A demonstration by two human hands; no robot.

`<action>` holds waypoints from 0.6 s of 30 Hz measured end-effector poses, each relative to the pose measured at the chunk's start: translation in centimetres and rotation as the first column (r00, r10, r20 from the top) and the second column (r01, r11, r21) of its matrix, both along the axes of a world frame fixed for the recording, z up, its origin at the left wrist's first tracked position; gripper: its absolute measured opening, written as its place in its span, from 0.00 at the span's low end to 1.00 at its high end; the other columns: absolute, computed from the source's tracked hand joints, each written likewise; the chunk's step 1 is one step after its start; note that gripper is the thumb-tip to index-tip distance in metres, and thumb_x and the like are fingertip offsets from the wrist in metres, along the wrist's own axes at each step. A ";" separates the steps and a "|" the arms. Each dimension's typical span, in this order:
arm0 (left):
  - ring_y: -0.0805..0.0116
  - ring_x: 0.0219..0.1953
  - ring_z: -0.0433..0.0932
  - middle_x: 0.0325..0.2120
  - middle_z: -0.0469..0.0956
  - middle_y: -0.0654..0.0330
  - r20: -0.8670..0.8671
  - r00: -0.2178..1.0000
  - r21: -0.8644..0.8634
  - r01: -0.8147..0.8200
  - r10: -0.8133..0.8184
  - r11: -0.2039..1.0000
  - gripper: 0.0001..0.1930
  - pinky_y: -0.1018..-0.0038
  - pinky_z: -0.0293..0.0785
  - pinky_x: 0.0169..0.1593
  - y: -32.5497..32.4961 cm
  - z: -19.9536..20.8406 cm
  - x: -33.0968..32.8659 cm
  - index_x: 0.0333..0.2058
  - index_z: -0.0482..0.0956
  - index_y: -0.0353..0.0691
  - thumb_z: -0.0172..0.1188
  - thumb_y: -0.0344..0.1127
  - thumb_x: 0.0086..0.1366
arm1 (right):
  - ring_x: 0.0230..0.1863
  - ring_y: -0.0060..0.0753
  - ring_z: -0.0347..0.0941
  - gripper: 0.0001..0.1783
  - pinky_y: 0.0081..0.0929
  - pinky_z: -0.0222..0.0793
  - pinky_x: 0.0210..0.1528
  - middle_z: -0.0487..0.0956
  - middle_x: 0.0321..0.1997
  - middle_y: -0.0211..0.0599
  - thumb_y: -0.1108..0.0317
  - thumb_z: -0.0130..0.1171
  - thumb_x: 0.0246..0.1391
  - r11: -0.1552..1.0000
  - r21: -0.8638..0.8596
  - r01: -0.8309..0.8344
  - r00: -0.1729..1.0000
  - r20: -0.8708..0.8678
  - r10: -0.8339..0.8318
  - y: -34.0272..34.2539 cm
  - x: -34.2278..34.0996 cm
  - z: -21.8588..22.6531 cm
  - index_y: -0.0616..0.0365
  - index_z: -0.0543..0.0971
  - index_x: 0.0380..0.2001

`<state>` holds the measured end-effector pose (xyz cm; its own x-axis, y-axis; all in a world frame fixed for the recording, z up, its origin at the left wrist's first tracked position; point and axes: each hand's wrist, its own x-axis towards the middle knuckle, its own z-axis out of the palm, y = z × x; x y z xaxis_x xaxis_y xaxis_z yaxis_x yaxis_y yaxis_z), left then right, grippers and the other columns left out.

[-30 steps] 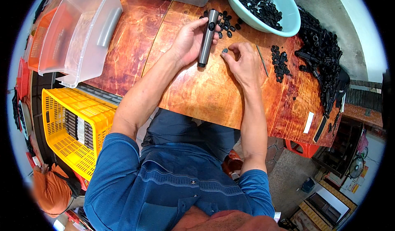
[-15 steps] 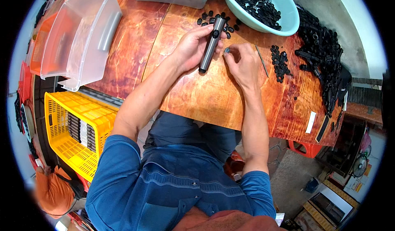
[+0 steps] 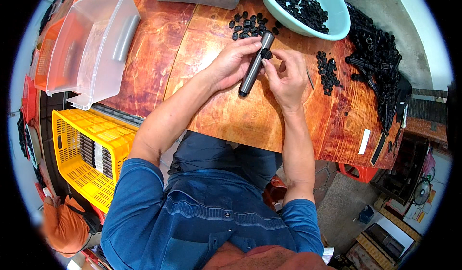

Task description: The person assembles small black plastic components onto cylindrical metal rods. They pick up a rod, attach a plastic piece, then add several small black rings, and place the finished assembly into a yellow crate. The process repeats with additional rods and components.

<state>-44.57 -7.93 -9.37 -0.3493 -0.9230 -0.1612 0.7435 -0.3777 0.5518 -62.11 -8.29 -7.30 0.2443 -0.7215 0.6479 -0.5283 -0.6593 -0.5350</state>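
Item in hand: a dark metal tube (image 3: pixel 254 64), which I am holding slantwise just above the surface (image 3: pixel 231 121), its upper end pointing toward the bowl and its lower end toward me. My left hand (image 3: pixel 234 60) is wrapping around the upper half of it, fingers closed over the barrel. My right hand (image 3: pixel 285 75) is pinching a small black cap (image 3: pixel 266 54) between thumb and fingertips and pressing it against the tube near the top end. Handling, as I am judging it: the tube is looking rigid and smooth, likely somewhat weighty for its bulk and inclined to slip, so the mid-barrel wrap is suiting it; the cap is looking light, tiny and easy to drop, best taken by its rim with the fingertips. Nearby stock: a scatter of loose black caps (image 3: pixel 248 23) is lying on the surface just beyond my left hand, and a second small cluster (image 3: pixel 327 70) is lying to the right of my right hand, beside a thin metal pin (image 3: pixel 310 79). Farther out: a pale green bowl (image 3: pixel 337 22) is holding many more of the black pieces, a heap of black parts (image 3: pixel 378 63) is running along the right edge, and clear plastic bins (image 3: pixel 89 44) are standing at the left. Below the surface on my left, a yellow crate (image 3: pixel 82 159) is sitting on the floor.
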 end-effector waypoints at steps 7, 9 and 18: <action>0.69 0.38 0.82 0.41 0.77 0.57 0.049 0.997 0.028 -0.061 0.060 0.998 0.15 0.70 0.86 0.41 0.4 1.0 -0.6 0.57 0.68 0.35 0.51 0.34 0.76 | 0.33 0.40 0.77 0.15 0.35 0.69 0.37 0.80 0.33 0.38 0.73 0.73 0.42 0.999 0.026 -0.032 0.999 -0.011 0.032 0.1 -0.1 0.0 0.58 0.82 0.36; 0.70 0.38 0.82 0.41 0.77 0.57 0.077 0.995 0.013 -0.058 0.057 0.998 0.15 0.70 0.86 0.41 0.4 0.9 -0.7 0.57 0.68 0.35 0.51 0.34 0.76 | 0.32 0.40 0.77 0.14 0.34 0.70 0.35 0.79 0.33 0.39 0.74 0.73 0.43 0.999 0.028 -0.033 0.999 -0.003 0.033 0.1 -0.1 -0.1 0.59 0.82 0.36; 0.73 0.39 0.81 0.39 0.79 0.60 0.260 0.960 -0.103 -0.077 0.101 0.992 0.17 0.75 0.82 0.39 0.9 1.2 -1.1 0.55 0.71 0.36 0.59 0.37 0.72 | 0.26 0.34 0.79 0.12 0.29 0.73 0.28 0.79 0.32 0.39 0.76 0.71 0.44 0.998 0.048 -0.044 0.999 0.026 0.042 0.4 0.1 0.3 0.59 0.82 0.35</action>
<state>-45.64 -6.99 -8.20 -0.2214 -0.9635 -0.1504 0.5949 -0.2556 0.7620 -62.02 -7.92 -6.99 0.2602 -0.7413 0.6187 -0.4864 -0.6542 -0.5792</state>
